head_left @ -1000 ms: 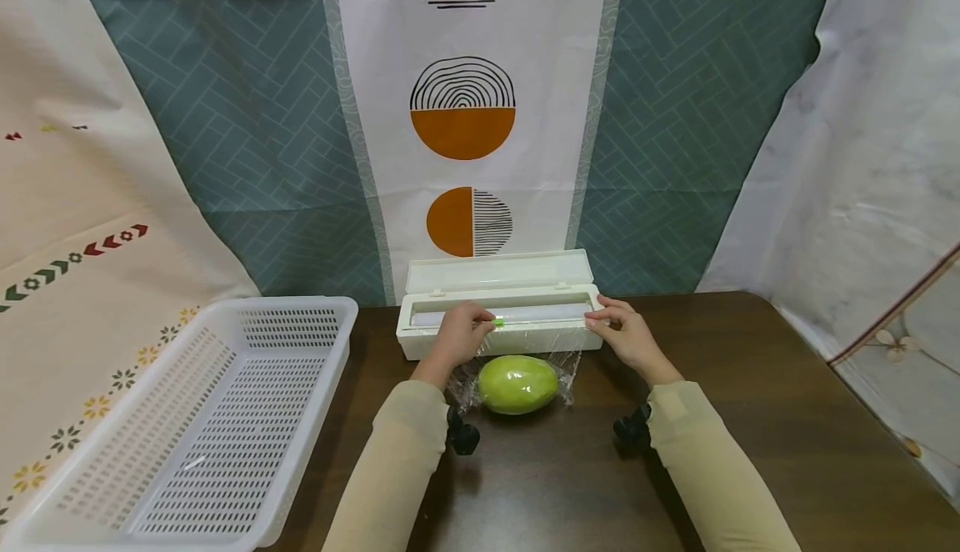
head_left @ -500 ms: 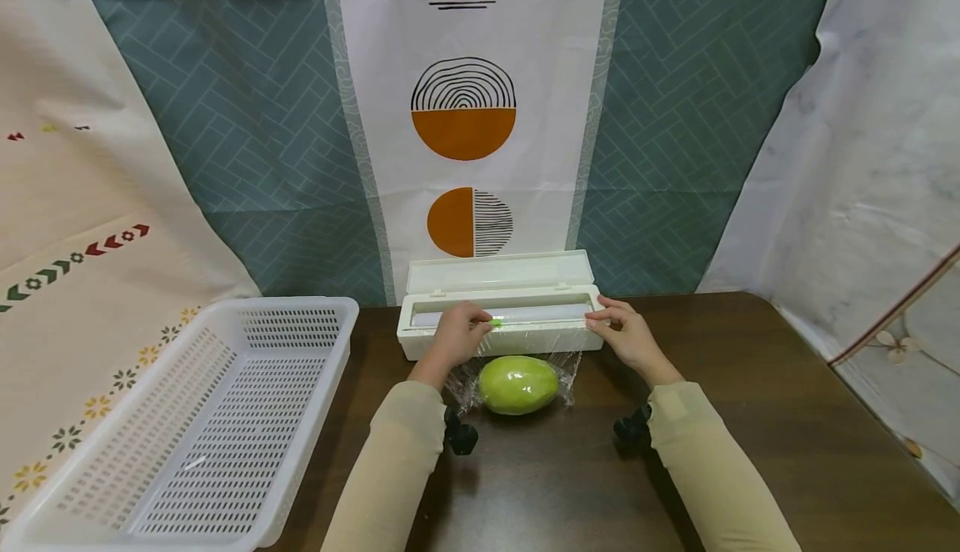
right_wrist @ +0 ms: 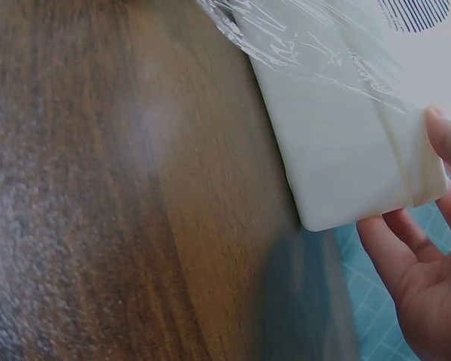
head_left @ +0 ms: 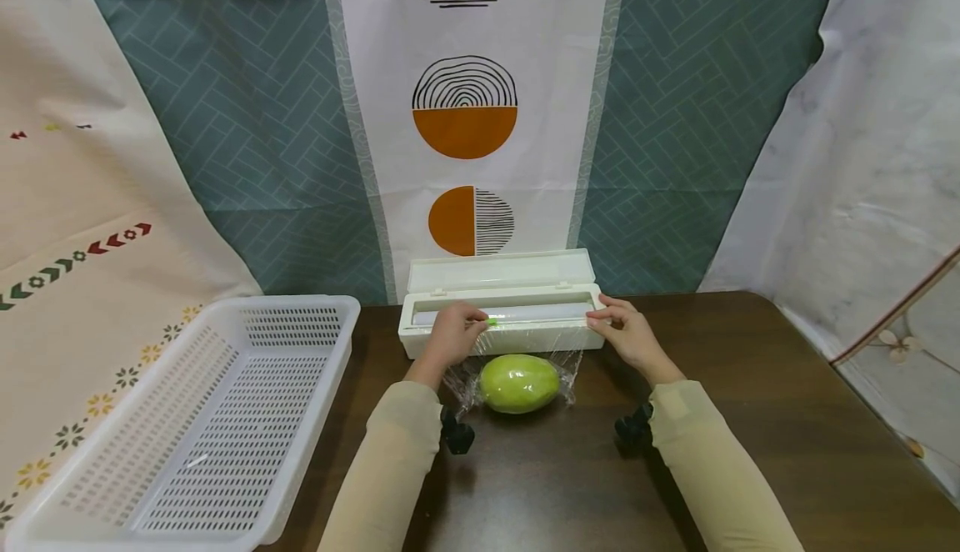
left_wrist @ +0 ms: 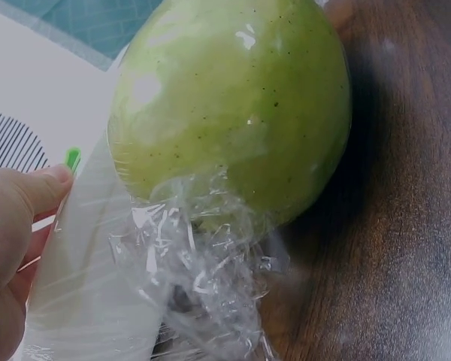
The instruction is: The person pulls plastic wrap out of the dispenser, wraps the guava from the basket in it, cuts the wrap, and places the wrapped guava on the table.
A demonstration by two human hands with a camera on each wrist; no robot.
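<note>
A white cling film dispenser lies across the back of the table, its lid raised and a roll inside. My left hand pinches a small green slide cutter at the dispenser's front edge. With thumb and fingers, my right hand grips the dispenser's right end. Clear cling film runs from the dispenser over a large oval green fruit, which looks like a papaya. The film bunches up at both ends of the fruit. In the right wrist view, film also stretches over the dispenser's front.
A white perforated plastic basket stands on the left. Brown wooden table top spreads out before the fruit and to the right. Patterned cloth hangs close behind the dispenser.
My left hand has slid slightly left along the dispenser's front edge, taking the green slide cutter with it. The right hand, dispenser and fruit have stayed in place.
</note>
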